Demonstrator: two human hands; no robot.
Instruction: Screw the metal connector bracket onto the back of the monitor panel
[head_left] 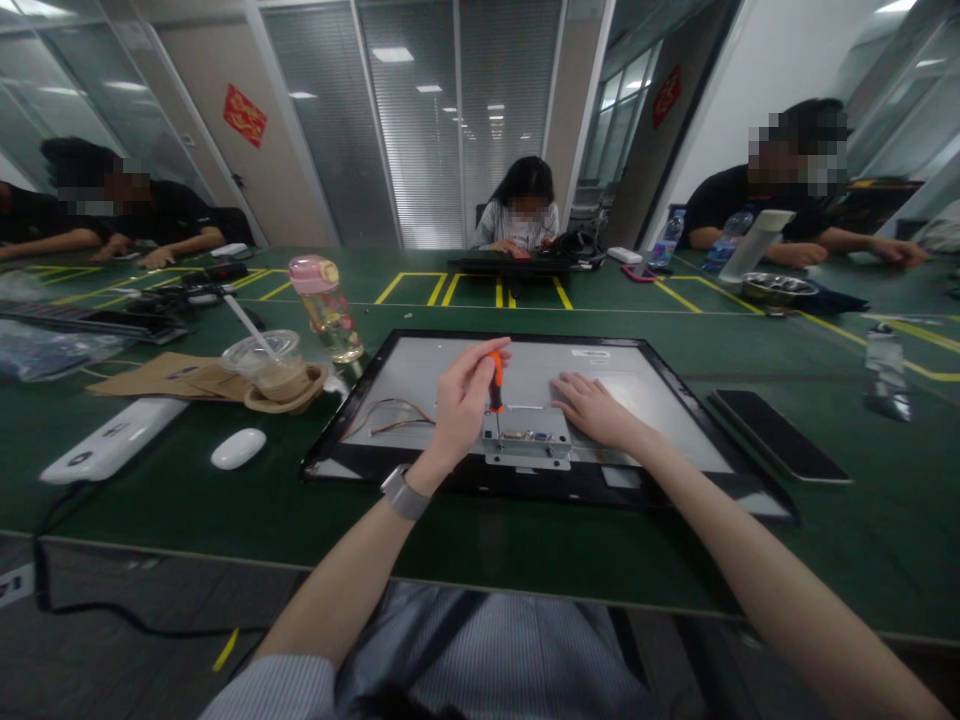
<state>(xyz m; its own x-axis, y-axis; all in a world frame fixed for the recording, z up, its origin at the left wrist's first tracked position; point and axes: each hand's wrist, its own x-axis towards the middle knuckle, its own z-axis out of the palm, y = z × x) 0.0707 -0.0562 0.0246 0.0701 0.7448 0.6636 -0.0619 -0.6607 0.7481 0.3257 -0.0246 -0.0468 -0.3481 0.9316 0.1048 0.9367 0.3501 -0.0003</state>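
Note:
A flat monitor panel (405, 372) with a black frame lies face down on the green table. On its lower middle sits a metal box (528, 440) with connector ports along its front side. My left hand (463, 395), wearing a watch at the wrist, grips an orange and black screwdriver (496, 378). The screwdriver stands nearly upright, its tip down at the left end of the box. My right hand (594, 408) rests flat on the panel's grey back, fingers spread, right of the box. A thin bundle of wires (394, 405) lies on the panel at left.
Left of the panel are a white mouse (238, 449), a white power strip (112, 440), an iced drink cup (266, 362) and a pink-lidded bottle (328, 310). A black phone (778, 434) lies right. Several people sit across the table, one behind a dark panel (517, 267).

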